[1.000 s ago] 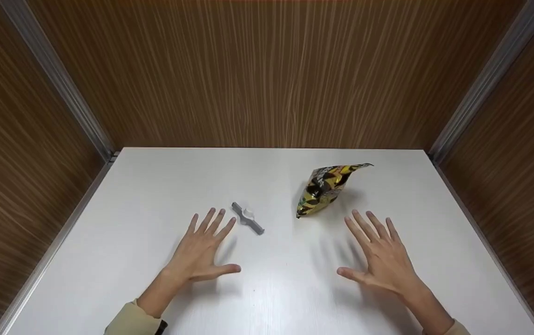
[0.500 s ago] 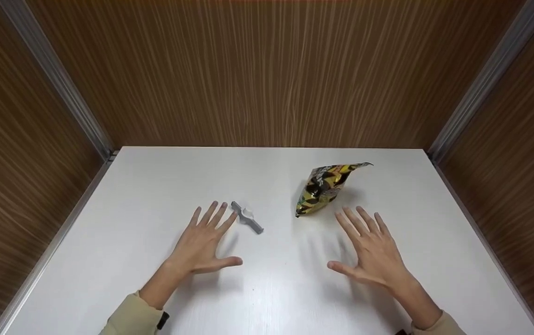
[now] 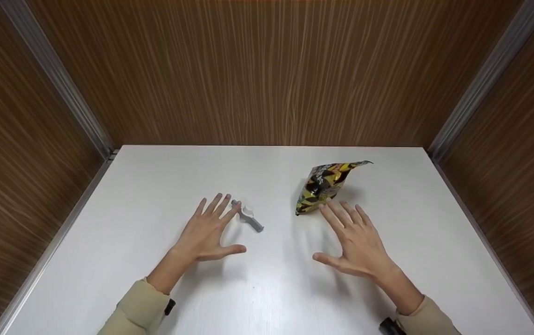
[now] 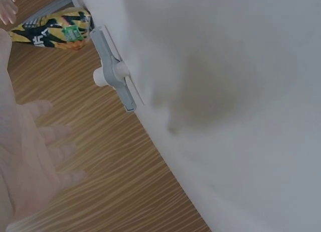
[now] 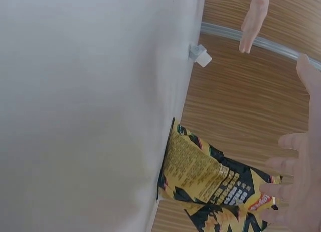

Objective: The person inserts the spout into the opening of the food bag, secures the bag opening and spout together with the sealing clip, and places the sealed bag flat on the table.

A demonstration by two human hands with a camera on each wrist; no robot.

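Over the last second both hands have slid forward across the white desk (image 3: 267,288). The left hand (image 3: 206,232), fingers straight and spread, holding nothing, now has its fingertips just beside the grey clip (image 3: 247,215), perhaps touching its near end. The right hand (image 3: 357,242), likewise released, reaches its fingertips to the lower edge of the yellow-and-black snack bag (image 3: 323,186), just beyond them. Neither item is gripped yet.

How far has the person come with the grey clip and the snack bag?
Nothing looks done: the snack bag lies unclipped on the white table, with the grey bag clip apart from it. In hand: the left hand reaches open at the clip, the right hand open at the bag. Grasping both is left.
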